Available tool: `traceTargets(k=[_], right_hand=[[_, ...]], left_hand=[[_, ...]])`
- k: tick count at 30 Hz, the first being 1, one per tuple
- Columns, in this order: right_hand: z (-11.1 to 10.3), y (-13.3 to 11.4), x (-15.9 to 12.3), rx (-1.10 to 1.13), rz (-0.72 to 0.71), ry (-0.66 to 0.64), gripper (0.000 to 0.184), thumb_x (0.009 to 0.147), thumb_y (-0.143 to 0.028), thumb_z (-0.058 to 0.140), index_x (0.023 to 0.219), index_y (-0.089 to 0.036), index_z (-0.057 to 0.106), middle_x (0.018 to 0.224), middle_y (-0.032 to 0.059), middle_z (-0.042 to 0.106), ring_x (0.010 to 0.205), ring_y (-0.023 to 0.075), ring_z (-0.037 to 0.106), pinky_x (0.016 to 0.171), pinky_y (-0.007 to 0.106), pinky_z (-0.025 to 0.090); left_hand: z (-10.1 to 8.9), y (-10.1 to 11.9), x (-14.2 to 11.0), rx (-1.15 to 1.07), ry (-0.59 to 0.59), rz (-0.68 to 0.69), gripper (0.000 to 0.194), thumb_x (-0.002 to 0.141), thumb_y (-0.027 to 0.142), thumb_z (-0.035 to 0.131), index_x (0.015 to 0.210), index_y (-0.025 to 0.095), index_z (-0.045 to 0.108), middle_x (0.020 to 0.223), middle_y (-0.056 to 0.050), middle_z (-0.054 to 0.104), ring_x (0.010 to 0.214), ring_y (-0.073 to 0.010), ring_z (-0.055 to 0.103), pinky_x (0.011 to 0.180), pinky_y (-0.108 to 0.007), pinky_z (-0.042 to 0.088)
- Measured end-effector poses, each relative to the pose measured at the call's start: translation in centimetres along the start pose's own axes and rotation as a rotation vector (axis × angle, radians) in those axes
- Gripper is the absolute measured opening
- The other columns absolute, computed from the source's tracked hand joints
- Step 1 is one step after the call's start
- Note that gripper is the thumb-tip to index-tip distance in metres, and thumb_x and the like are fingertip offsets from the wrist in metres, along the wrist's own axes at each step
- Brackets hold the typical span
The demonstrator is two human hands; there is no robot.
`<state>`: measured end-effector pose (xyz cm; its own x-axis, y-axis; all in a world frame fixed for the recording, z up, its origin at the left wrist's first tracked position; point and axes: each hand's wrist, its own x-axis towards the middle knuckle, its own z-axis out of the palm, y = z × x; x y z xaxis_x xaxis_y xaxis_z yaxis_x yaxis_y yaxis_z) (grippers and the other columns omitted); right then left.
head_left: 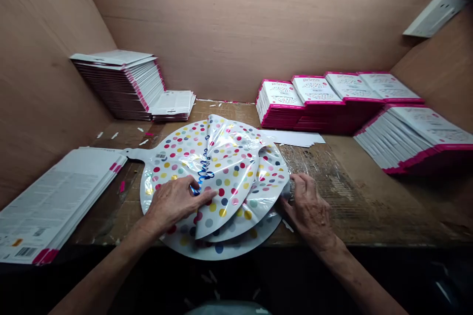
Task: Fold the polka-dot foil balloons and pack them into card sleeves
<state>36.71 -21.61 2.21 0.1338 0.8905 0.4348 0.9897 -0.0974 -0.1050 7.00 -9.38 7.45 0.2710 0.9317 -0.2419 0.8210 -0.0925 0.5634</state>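
Note:
A flat white foil balloon [229, 206] with coloured dots and blue lettering lies in front of me, its right part folded over in layers. Its narrow tail [135, 152] points left. My left hand [175, 202] rests on the folded layer near the lettering, fingers curled and thumb stretched across the foil. At the balloon's right edge, my right hand [308, 206] has its thumb and fingers closed on the foil; the fingertips are partly hidden.
Flat printed cards [55, 192] lie on the left. Stacked white packs [118, 81] stand at the back left. More pink-edged packs [318, 108] line the back right, with another leaning pile [424, 133] nearer. White strips [291, 138] and paper scraps lie on the cardboard surface [354, 211]. Wooden panels enclose it.

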Motion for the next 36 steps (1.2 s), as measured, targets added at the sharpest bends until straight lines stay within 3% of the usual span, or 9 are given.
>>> traceTargets(k=[3, 7, 14, 18, 21, 25, 28, 32, 36], right_hand=[[0.7, -0.1, 1.7, -0.017, -0.268, 0.063, 0.065, 0.089, -0.018, 0.049, 0.151, -0.014, 0.028, 0.152, 0.0236, 0.034, 0.139, 0.0375, 0.037, 0.107, 0.056, 0.043], [0.7, 1.0, 4.8, 0.087, -0.612, -0.143, 0.052, 0.092, -0.010, 0.045, 0.142, -0.024, 0.048, 0.149, 0.0151, 0.044, 0.138, 0.0276, 0.041, 0.110, 0.051, 0.040], [-1.7, 4.1, 10.7, 0.417, -0.654, -0.640, 0.042, 0.096, -0.020, 0.044, 0.131, -0.036, 0.060, 0.134, 0.0018, 0.063, 0.118, 0.0184, 0.062, 0.099, 0.032, 0.051], [-0.7, 4.0, 10.4, 0.353, -0.584, -0.433, 0.062, 0.088, -0.027, 0.057, 0.149, -0.024, 0.042, 0.149, 0.0124, 0.046, 0.136, 0.0267, 0.046, 0.109, 0.044, 0.042], [0.6, 4.2, 9.4, 0.373, -0.627, -0.457, 0.054, 0.086, -0.028, 0.059, 0.140, -0.026, 0.054, 0.150, 0.0121, 0.046, 0.137, 0.0287, 0.044, 0.111, 0.048, 0.038], [1.9, 4.6, 11.2, 0.676, -0.330, -0.642, 0.032, 0.089, -0.037, 0.049, 0.097, -0.020, 0.075, 0.103, 0.0087, 0.074, 0.094, 0.0255, 0.070, 0.082, 0.035, 0.055], [3.1, 4.1, 13.9, 0.806, 0.037, -0.623, 0.041, 0.080, -0.052, 0.055, 0.068, -0.015, 0.069, 0.063, 0.0035, 0.066, 0.062, 0.0207, 0.063, 0.058, 0.028, 0.050], [5.3, 3.2, 15.3, 0.731, 0.386, -0.372, 0.047, 0.062, -0.062, 0.066, 0.059, -0.015, 0.060, 0.050, -0.0011, 0.054, 0.056, 0.0171, 0.054, 0.050, 0.024, 0.042], [6.5, 3.7, 14.0, 0.929, 0.465, -0.377, 0.053, 0.066, -0.070, 0.059, 0.068, -0.017, 0.060, 0.055, -0.0004, 0.056, 0.053, 0.0151, 0.052, 0.050, 0.024, 0.042]], left_hand=[[0.7, -0.5, 2.0, 0.098, 0.262, 0.256, 0.045, 0.081, 0.055, 0.054, 0.105, 0.019, 0.066, 0.103, -0.009, 0.072, 0.101, -0.0287, 0.064, 0.088, -0.040, 0.049], [1.1, -0.9, 4.8, 0.062, 0.117, 0.694, 0.046, 0.085, 0.028, 0.045, 0.128, 0.016, 0.059, 0.138, -0.010, 0.059, 0.131, -0.0238, 0.049, 0.114, -0.040, 0.034], [1.1, -3.7, 5.3, 0.003, -0.198, 0.752, 0.072, 0.095, 0.065, 0.022, 0.146, 0.020, 0.044, 0.151, -0.008, 0.046, 0.143, -0.0282, 0.036, 0.117, -0.044, 0.027], [0.9, -4.0, 4.8, 0.052, -0.293, 0.800, 0.094, 0.082, 0.083, 0.021, 0.151, 0.021, 0.036, 0.157, -0.009, 0.034, 0.148, -0.0323, 0.022, 0.120, -0.048, 0.016], [0.4, -4.0, 4.7, 0.138, -0.381, 0.848, 0.102, 0.075, 0.085, 0.041, 0.153, 0.020, 0.030, 0.160, -0.011, 0.026, 0.149, -0.0343, 0.017, 0.121, -0.050, 0.008], [-0.6, -4.0, 5.3, 0.035, -0.394, 0.779, 0.104, 0.070, 0.082, 0.055, 0.151, 0.020, 0.036, 0.156, -0.014, 0.035, 0.143, -0.0355, 0.033, 0.118, -0.047, 0.024], [-0.4, -3.1, 6.4, -0.104, -0.271, 0.548, 0.095, 0.068, 0.074, 0.065, 0.146, 0.022, 0.044, 0.139, -0.011, 0.059, 0.125, -0.0310, 0.056, 0.106, -0.040, 0.042], [1.5, -0.9, 8.3, -0.194, 0.092, 0.194, 0.050, 0.082, 0.060, 0.054, 0.112, 0.021, 0.068, 0.089, -0.003, 0.076, 0.085, -0.0228, 0.069, 0.080, -0.032, 0.050], [2.7, -0.6, 9.6, -0.254, 0.188, 0.142, 0.047, 0.090, 0.055, 0.039, 0.091, 0.020, 0.070, 0.075, -0.002, 0.071, 0.074, -0.0199, 0.065, 0.068, -0.029, 0.047]])
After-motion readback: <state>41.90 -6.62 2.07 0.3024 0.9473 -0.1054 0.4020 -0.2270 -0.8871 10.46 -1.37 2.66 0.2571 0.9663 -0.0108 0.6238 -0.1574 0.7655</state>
